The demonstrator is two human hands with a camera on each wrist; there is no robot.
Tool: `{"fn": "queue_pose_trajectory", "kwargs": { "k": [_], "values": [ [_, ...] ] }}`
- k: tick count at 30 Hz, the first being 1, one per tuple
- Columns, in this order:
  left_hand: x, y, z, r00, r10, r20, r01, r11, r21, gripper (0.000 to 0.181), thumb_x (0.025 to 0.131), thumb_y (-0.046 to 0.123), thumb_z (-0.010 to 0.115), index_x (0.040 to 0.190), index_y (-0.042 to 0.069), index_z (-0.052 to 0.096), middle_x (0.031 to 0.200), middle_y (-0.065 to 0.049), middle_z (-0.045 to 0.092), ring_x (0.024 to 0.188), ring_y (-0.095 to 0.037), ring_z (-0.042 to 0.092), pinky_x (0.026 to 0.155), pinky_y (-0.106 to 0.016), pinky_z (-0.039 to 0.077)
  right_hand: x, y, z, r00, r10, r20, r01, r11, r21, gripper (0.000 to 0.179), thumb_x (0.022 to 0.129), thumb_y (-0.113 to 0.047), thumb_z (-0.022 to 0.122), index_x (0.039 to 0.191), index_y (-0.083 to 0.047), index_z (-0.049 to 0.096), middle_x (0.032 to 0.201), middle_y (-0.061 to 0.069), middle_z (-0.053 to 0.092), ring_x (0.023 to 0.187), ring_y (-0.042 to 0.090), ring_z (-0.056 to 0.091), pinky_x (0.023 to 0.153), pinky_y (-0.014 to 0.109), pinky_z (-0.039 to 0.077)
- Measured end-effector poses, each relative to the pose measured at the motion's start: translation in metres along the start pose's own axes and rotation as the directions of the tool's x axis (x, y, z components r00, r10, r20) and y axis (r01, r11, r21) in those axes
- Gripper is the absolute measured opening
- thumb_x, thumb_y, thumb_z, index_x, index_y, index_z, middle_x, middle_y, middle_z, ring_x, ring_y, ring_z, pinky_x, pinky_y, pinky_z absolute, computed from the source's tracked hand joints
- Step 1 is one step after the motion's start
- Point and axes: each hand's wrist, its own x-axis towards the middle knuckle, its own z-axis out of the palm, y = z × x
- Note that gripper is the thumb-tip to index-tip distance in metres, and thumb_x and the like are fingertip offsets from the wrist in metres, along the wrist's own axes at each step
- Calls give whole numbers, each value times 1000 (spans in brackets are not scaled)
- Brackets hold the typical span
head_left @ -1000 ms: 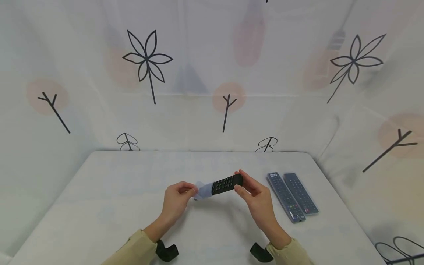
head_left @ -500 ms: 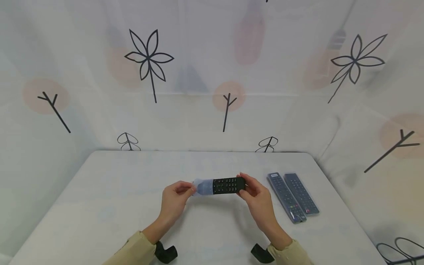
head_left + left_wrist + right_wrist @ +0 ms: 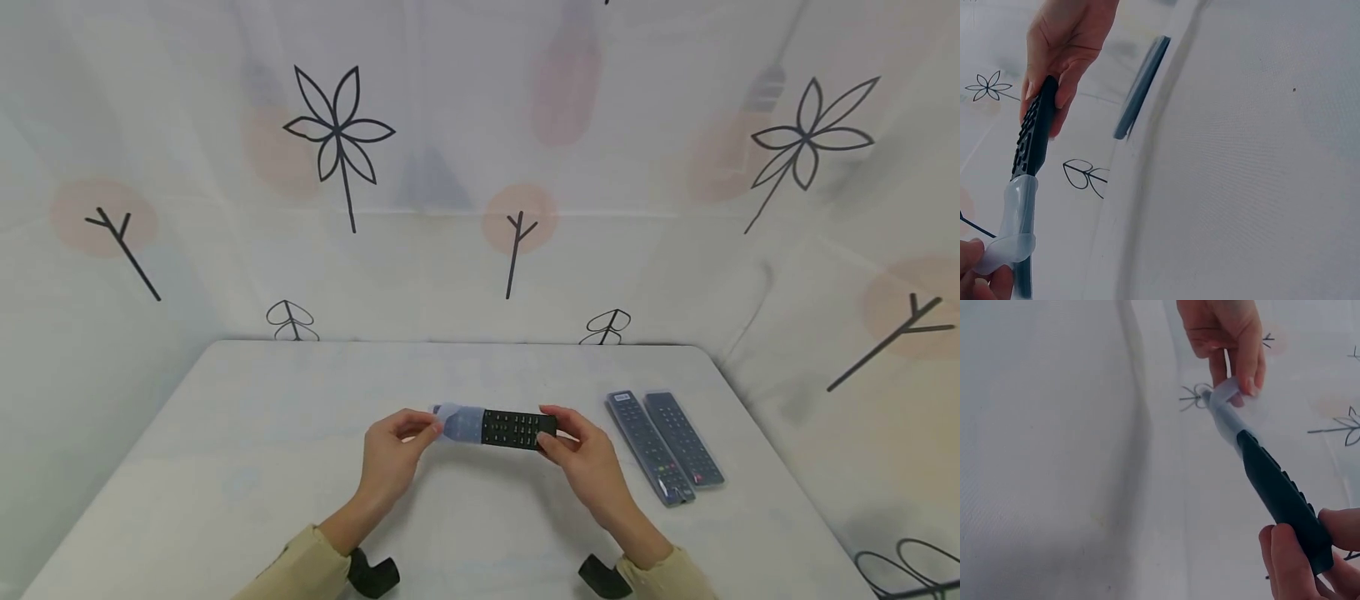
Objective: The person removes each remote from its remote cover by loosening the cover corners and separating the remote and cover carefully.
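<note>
A black remote control point(image 3: 513, 428) is held level above the white table, its button side showing in the head view. A translucent bluish silicone sleeve point(image 3: 465, 423) covers its left part; the right part is bare. My left hand point(image 3: 397, 450) pinches the sleeve's loose end between thumb and fingers. In the left wrist view that sleeve point(image 3: 1020, 212) is folded back partway, and a bit of remote shows beyond the fold. My right hand point(image 3: 588, 462) grips the bare end of the remote, thumb on the front and fingers behind, as the right wrist view shows.
Two remotes in clear covers lie side by side at the right of the table: a longer one point(image 3: 649, 448) and a shorter one point(image 3: 684, 438). The white table point(image 3: 300, 392) backs onto a hanging cloth point(image 3: 420, 267) with printed plants.
The remote has turned from tilting up at its right end to level, then slightly down. My right hand has shifted a little right and lower; my left hand still pinches the sleeve.
</note>
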Motion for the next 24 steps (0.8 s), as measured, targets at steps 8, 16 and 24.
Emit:
{"fn": "queue_pose_trajectory", "kwargs": {
  "k": [8,16,24],
  "values": [
    [-2,1,-1,1000,25,-1,-25,999,37,7,86,14,79,91,19,76,87,8,72,89,-13,67,76,-32,53,-1,2,0,996,61,65,-64,997,45,33,92,5,65,125,1,62,120,19,64,98,27,69,76,32,58],
    [-2,-1,-1,1000,22,13,-22,999,33,12,84,15,81,91,18,73,86,5,69,85,-15,63,61,-27,49,-3,4,1,992,79,96,-85,995,59,30,90,11,64,118,1,64,114,18,66,96,27,69,74,35,58],
    [-1,-1,0,999,-5,42,2,997,77,29,81,27,84,100,15,66,84,2,64,79,-15,60,62,-27,48,-9,2,2,994,40,101,-41,999,11,28,89,12,65,115,1,64,110,16,68,95,27,70,73,33,58]
  ]
}}
